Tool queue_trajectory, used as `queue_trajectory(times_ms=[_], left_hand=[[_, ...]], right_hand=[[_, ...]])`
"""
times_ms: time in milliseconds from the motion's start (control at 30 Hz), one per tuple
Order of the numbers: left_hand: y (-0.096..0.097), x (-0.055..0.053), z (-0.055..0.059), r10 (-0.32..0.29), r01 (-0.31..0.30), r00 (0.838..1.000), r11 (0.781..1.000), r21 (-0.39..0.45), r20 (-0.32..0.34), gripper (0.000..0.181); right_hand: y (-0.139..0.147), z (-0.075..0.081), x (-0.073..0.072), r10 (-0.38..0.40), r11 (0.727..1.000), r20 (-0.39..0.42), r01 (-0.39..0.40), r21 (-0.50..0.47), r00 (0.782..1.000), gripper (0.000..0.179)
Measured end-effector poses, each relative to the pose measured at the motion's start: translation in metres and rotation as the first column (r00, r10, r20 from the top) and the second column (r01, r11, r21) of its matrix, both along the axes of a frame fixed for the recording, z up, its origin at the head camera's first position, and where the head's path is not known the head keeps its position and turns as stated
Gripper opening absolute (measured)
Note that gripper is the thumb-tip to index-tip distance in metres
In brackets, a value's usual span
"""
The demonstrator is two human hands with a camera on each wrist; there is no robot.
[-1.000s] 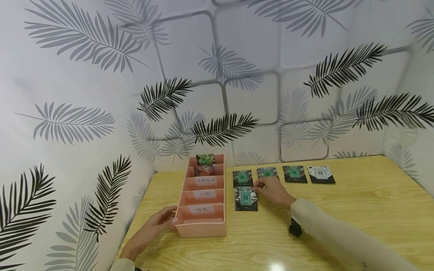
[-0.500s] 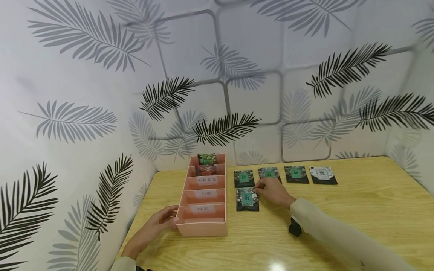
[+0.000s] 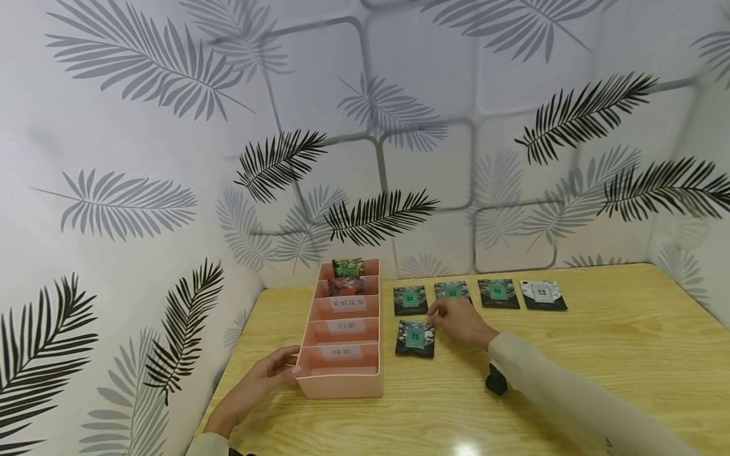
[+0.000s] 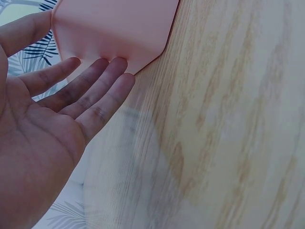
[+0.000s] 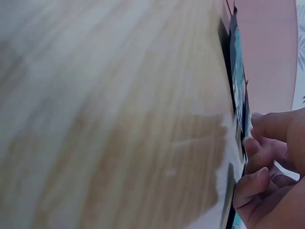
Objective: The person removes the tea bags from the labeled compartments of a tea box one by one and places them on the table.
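My left hand [image 3: 263, 379] is at the near left corner of a long pink divided box [image 3: 341, 386]. In the left wrist view, its fairly straight fingers touch the pink side wall [image 4: 114, 28], and the thumb reaches the edge. My right hand [image 3: 459, 320] pinches the upper right corner of a dark tea packet [image 3: 415, 339] with a green label, just right of the box. The right wrist view shows that packet [image 5: 237, 71] edge-on beside the thumb and forefinger, with a dark gap along the table; the exact grip is partly hidden.
A back row holds several tea packets: a dark one [image 3: 410, 300], one partly behind my right hand [image 3: 452, 289], another dark one [image 3: 498, 293] and a white-topped one [image 3: 542, 294]. Green [image 3: 348, 267] and red [image 3: 345, 287] packets sit in the box's far compartments. Wall stands behind the wooden table [image 3: 599, 354].
The packet at my right fingertips has turned slightly and shifted a little toward the near left. My left hand and the box stay in place.
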State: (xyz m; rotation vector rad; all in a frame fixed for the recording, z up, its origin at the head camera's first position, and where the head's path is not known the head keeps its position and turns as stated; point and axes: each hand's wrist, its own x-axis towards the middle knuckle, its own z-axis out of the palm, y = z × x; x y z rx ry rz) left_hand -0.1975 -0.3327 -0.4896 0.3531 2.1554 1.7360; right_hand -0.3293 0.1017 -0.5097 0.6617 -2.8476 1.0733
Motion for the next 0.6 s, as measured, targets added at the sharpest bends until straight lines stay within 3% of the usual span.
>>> queue_trajectory(times_ms=[100, 300, 600], left_hand=[[0.0, 0.0, 0.0, 0.005, -0.005, 1.0, 1.0, 0.002, 0.003, 0.052], [0.0, 0.0, 0.0, 0.005, -0.005, 1.0, 1.0, 0.014, 0.016, 0.054], [0.0, 0.002, 0.002, 0.009, -0.009, 1.0, 1.0, 0.02, 0.027, 0.053]], right_hand=[[0.002, 0.003, -0.003, -0.001, 1.0, -0.002, 0.001, -0.006, 1.0, 0.008], [0.003, 0.012, -0.011, 0.04, 0.998, -0.082, -0.044, -0.04, 0.996, 0.008], [-0.014, 0.034, -0.016, 0.053, 0.995, -0.113, -0.062, -0.081, 0.992, 0.014]])
